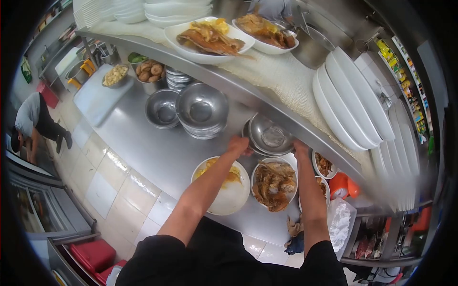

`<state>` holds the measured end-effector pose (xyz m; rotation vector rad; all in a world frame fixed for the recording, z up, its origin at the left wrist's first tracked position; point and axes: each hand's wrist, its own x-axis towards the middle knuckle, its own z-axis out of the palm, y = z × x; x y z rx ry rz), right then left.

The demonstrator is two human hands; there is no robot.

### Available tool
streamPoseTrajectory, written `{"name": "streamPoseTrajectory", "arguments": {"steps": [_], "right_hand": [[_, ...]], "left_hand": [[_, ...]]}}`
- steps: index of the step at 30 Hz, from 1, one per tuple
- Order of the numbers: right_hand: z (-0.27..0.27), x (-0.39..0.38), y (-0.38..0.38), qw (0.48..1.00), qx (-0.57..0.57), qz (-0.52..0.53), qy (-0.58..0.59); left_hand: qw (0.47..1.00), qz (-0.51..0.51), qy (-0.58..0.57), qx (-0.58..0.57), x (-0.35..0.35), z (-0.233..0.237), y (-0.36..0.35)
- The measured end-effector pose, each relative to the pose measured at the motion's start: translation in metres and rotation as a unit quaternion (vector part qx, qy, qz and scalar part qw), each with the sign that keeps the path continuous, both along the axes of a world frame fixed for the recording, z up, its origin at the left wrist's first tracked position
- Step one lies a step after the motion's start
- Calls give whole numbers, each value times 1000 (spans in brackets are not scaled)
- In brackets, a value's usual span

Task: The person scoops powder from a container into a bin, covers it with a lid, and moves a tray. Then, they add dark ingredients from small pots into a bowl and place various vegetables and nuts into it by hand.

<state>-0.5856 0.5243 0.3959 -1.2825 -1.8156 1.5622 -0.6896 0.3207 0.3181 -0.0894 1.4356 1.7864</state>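
Observation:
A small stack of metal bowls (272, 137) sits between my hands, under the edge of the raised shelf. My left hand (241, 145) closes on the left rim of the bowls. On the other side my right hand (299, 148) grips the right rim, its fingers partly hidden behind the bowls. Below my left forearm lies a white plate (226, 202) with yellow food on it. Closer to my right arm is a white dish of fried fish (274, 183). Taller stacked metal bowls (201, 109) stand to the left, apart from my hands.
Overhead, the metal shelf (234, 83) carries fish plates (210, 40) and stacked white dishes (348, 105). Beyond the bowls stand a pot of brown round food (150, 71) and a white cutting board (102, 95). Another person (36, 121) bends down at far left.

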Motion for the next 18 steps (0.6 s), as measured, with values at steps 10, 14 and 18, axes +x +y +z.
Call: {"name": "streamPoseTrajectory", "arguments": {"steps": [10, 14, 18], "right_hand": [[-16, 23, 24, 998, -36, 53, -5], [-34, 13, 27, 995, 44, 81, -25], [-60, 0, 37, 903, 374, 157, -141]], "left_hand": [[995, -5, 94, -30, -2, -1, 24], [992, 9, 112, -62, -4, -7, 24], [993, 2, 108, -43, -10, -17, 23]]}}
